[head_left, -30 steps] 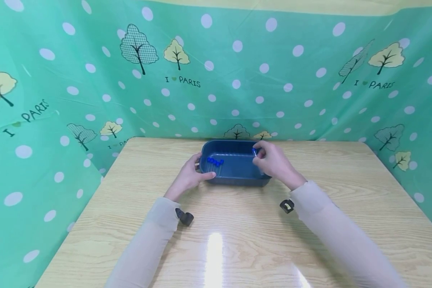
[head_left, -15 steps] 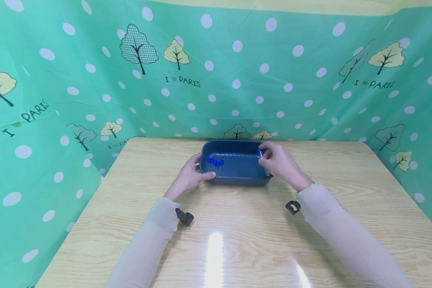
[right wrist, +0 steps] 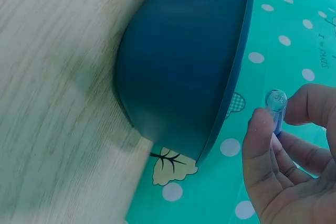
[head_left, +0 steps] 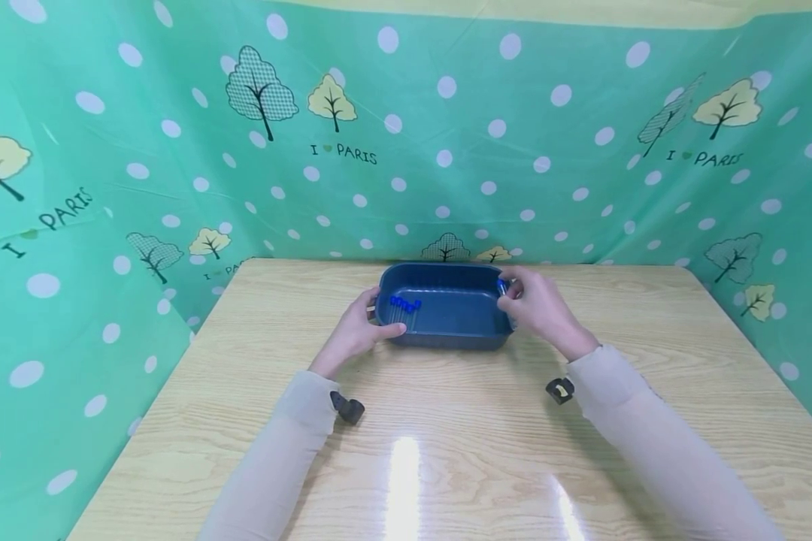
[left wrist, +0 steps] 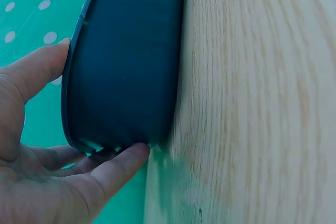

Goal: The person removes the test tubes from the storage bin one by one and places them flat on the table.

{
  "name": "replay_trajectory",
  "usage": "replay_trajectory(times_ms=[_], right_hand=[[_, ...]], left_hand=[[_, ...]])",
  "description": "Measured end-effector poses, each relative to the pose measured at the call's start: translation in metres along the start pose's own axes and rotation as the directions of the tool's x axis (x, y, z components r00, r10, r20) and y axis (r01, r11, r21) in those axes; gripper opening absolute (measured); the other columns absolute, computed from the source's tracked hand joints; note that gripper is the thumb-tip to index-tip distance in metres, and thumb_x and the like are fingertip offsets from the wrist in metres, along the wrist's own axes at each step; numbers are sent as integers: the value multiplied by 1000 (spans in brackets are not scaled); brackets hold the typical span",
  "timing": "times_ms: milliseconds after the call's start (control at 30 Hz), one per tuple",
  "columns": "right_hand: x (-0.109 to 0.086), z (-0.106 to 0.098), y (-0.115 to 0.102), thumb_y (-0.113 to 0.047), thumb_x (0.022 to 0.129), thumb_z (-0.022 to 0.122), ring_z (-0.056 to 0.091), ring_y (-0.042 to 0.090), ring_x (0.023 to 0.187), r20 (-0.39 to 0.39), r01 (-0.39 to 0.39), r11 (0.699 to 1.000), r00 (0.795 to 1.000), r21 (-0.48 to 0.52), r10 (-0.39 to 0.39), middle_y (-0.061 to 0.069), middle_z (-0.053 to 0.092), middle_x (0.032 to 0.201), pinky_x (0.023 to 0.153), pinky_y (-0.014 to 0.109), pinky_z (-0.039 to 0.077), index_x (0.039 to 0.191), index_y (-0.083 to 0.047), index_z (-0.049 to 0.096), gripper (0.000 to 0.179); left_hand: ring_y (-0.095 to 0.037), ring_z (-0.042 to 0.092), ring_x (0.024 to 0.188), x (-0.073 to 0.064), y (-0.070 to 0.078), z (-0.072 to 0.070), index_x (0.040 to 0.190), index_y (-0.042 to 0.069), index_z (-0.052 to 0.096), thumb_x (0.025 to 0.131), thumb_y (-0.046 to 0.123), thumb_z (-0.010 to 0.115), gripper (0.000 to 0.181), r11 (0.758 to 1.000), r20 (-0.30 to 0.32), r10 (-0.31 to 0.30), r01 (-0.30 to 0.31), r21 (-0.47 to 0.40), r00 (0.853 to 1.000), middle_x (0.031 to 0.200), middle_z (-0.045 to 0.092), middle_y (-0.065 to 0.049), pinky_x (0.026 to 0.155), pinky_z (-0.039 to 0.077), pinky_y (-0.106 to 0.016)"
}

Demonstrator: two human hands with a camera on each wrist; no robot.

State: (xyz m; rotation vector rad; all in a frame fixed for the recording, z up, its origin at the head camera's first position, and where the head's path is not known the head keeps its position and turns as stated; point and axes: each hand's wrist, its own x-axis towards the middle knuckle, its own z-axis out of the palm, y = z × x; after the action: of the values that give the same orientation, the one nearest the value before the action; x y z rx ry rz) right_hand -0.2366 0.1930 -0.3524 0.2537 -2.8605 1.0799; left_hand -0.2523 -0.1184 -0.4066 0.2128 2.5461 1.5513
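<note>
By the blue basin (head_left: 446, 342), the right hand (head_left: 540, 306) pinches a blue-capped vial (right wrist: 276, 100), likely light, slick and, if glass, brittle, best held mid-body; the left hand (head_left: 357, 327) grips the basin.

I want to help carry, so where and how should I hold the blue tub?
Probably by the rim of the blue tub, at its two short ends, coming from left and right. It stands open side up on the table, longer across than front to back, so the ends should balance it.
</note>
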Motion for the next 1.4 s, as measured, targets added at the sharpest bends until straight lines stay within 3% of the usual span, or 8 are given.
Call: replay_trajectory(times_ms=[267,767,1000,1400], right_hand=[[1,-3,7,-6,86,59,60,21,59,-15,-36,999,999,24,36,14,62,87,50,33,52,131,0,51,46],[2,-3,18,-7,86,59,59,20,55,-25,-37,999,999,20,37,13,62,85,50,32,50,129,0,53,44],[3,-6,24,-9,87,57,61,23,59,-17,-85,996,996,25,85,14,63,88,51,32,51,130,-2,51,45],[7,-8,36,-11,90,59,62,21,60,-23,-95,995,995,16,95,14,64,86,53,31,51,129,1,51,42]], left_hand=[[-34,44,128,0,-1,0,150,9,27,73,27,83,97,1000,-1,-4,4,-8,1000,146,39,-15,103,39,-48],[-34,44,128,1,-1,0,150,9,27,73,28,83,97,1000,5,1,-2,2,1000,147,38,-15,103,39,-48],[-33,44,128,0,-1,0,150,9,26,73,29,83,98,1000,2,-3,3,9,1000,147,38,-15,103,39,-48],[-33,44,128,-1,-1,0,150,10,27,73,30,83,98,1000,-4,-3,3,20,1000,147,39,-14,104,39,-49]])
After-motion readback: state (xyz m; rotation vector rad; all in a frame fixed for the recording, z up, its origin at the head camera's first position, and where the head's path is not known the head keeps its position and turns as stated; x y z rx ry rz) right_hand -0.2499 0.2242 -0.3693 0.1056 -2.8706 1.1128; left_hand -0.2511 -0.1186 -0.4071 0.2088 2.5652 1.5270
